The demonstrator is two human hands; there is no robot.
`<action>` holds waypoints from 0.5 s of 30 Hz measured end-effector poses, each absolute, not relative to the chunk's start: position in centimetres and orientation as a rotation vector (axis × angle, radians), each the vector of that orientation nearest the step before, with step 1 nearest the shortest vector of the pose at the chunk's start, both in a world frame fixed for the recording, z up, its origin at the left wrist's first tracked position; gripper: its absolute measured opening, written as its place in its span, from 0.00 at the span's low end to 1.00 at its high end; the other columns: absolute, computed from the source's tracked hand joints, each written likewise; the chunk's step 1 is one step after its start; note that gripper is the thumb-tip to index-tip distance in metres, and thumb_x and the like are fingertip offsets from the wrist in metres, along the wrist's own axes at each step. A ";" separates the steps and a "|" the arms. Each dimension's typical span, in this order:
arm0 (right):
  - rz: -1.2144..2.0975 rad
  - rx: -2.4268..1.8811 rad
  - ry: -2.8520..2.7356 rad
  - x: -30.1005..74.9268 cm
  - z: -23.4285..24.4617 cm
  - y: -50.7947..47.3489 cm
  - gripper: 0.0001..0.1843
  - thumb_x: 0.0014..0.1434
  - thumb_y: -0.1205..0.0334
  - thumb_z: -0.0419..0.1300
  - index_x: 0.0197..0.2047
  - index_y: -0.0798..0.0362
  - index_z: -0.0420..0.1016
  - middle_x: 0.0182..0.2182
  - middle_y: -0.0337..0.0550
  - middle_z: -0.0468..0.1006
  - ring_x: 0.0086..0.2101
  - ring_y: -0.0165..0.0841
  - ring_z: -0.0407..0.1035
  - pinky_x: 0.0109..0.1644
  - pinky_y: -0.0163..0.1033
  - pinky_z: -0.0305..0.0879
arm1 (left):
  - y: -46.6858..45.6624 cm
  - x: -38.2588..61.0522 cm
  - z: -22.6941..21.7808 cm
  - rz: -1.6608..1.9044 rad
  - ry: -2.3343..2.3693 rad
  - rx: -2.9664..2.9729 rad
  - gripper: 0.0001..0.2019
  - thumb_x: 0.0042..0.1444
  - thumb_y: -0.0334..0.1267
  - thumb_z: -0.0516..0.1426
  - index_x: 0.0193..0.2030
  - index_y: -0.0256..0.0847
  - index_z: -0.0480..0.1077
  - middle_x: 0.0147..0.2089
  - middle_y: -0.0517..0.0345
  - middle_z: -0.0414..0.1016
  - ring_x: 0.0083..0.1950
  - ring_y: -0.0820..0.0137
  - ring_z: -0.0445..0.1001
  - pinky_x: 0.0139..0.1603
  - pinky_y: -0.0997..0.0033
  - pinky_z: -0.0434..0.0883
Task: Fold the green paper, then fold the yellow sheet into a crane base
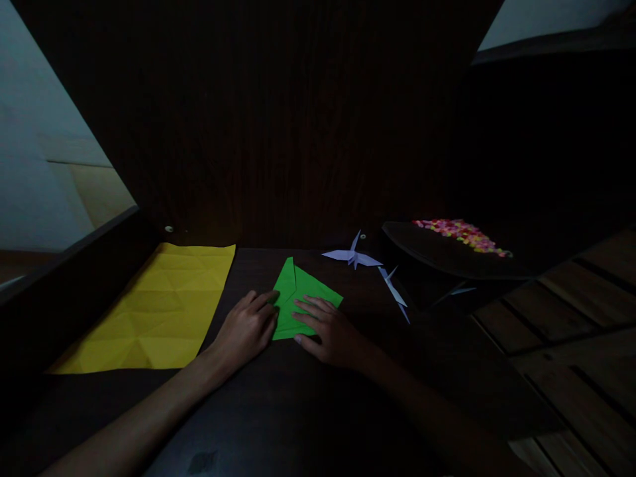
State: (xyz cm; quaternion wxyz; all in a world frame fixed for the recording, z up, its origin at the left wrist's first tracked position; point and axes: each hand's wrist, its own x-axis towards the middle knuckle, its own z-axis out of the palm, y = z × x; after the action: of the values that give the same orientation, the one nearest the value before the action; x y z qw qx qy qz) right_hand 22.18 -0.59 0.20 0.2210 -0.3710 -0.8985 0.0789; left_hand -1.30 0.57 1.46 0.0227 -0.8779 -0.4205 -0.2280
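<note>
A sheet of green origami paper [309,286], partly folded with one flap turned over, lies on the dark wooden surface in front of me. My left hand [250,324] is at its left edge, fingers curled and pressed together on the paper; the thumb is mostly hidden. My right hand [332,329] rests on the paper's lower right part with its fingers spread flat. To the left lies a creased yellow paper sheet [163,305]. A lilac paper crane [353,257] sits behind the green paper, and a pale blue folded paper bird [392,288] is to the right.
A dark upright panel [308,119] stands at the back of the dark tabletop [258,411]. On the right, a curved shelf [417,248] carries a strip of small pink, red and yellow pieces [462,234]. A raised side board [64,275] borders the left. Wooden slats [571,324] show at right.
</note>
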 end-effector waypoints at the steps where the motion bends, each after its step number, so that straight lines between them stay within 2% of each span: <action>1: 0.219 -1.018 -2.491 22.4 0.3 -0.5 0.23 0.63 0.55 0.62 0.59 0.54 0.74 0.62 0.51 0.71 0.64 0.44 0.60 0.67 0.55 0.58 | 0.6 -1.3 1.5 -0.727 -1.304 -2.725 0.12 0.63 0.32 0.52 0.36 0.37 0.77 0.56 0.44 0.76 0.50 0.56 0.74 0.53 0.49 0.75; 5: 0.254 -1.002 -2.528 23.1 0.9 -0.3 0.25 0.60 0.54 0.65 0.59 0.53 0.74 0.63 0.50 0.70 0.65 0.44 0.59 0.67 0.55 0.57 | 0.5 -1.2 1.4 -0.790 -1.281 -2.791 0.09 0.64 0.32 0.52 0.39 0.37 0.75 0.58 0.43 0.76 0.56 0.56 0.72 0.57 0.50 0.73; 9: 0.317 -1.010 -2.535 23.7 1.5 -0.1 0.23 0.56 0.53 0.68 0.53 0.53 0.78 0.61 0.50 0.72 0.63 0.45 0.61 0.67 0.54 0.58 | 0.4 -1.2 1.1 -0.795 -1.220 -2.908 0.10 0.65 0.35 0.52 0.45 0.38 0.74 0.57 0.45 0.77 0.63 0.56 0.69 0.61 0.50 0.71; 15: 0.331 -1.001 -2.524 24.2 1.7 0.2 0.18 0.54 0.52 0.70 0.46 0.51 0.80 0.60 0.47 0.74 0.62 0.43 0.63 0.65 0.52 0.60 | 0.1 -1.1 1.3 -0.801 -1.162 -2.948 0.13 0.66 0.36 0.52 0.50 0.38 0.75 0.56 0.45 0.78 0.59 0.58 0.74 0.59 0.50 0.72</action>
State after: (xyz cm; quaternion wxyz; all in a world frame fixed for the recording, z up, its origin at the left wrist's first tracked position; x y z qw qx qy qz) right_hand 24.17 0.22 1.74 0.2018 -0.3585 -0.9037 0.1187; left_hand -1.09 0.14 1.34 -0.0636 -0.9002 -0.3548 -0.2445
